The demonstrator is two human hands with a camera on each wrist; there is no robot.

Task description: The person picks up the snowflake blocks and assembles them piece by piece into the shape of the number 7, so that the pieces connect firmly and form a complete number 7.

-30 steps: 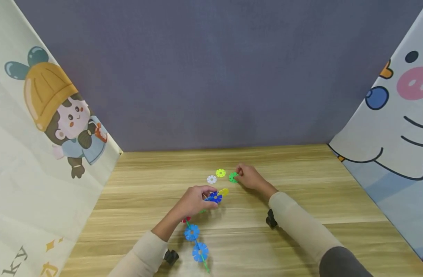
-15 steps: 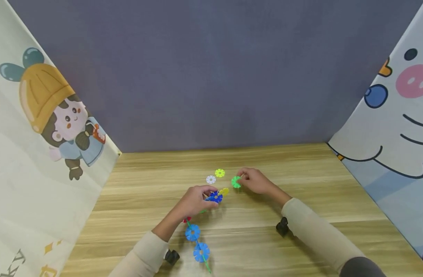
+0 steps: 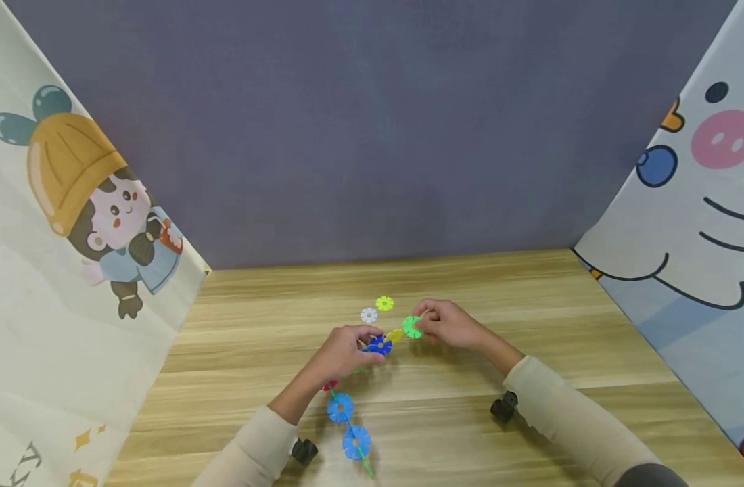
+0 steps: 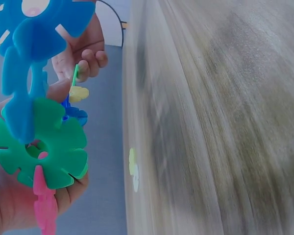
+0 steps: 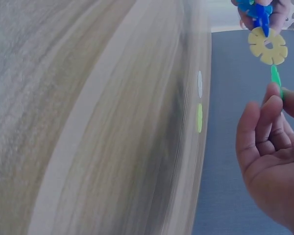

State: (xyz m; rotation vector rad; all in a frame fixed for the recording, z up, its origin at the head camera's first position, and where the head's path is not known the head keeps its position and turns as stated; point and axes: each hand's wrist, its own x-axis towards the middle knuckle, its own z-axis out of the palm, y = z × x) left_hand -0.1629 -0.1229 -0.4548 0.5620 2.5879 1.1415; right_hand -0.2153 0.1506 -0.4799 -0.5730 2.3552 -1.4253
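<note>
My left hand (image 3: 341,353) grips a chain of slotted plastic snowflake discs by its dark blue disc (image 3: 381,345). A yellow disc (image 5: 257,46) forms the chain's free end. My right hand (image 3: 454,325) pinches a loose green disc (image 3: 411,327) between thumb and fingers. In the right wrist view this green disc stands edge-on, its tip right at the yellow disc's rim. Behind the left hand the chain runs on through another green disc (image 4: 63,132), a pink-red disc (image 4: 45,208) and light blue discs (image 3: 340,408) toward the near side. The left hand hides part of it.
A white disc (image 3: 368,315) and a lime-yellow disc (image 3: 384,304) lie flat on the wooden table (image 3: 500,284), just beyond the hands. A grey panel (image 3: 372,135) rises at the back edge, with cartoon-printed cloths (image 3: 31,284) at both sides.
The right hand has brought the green disc off the far tabletop, toward me and then left to the yellow disc. The left hand has stayed nearly still with the chain.
</note>
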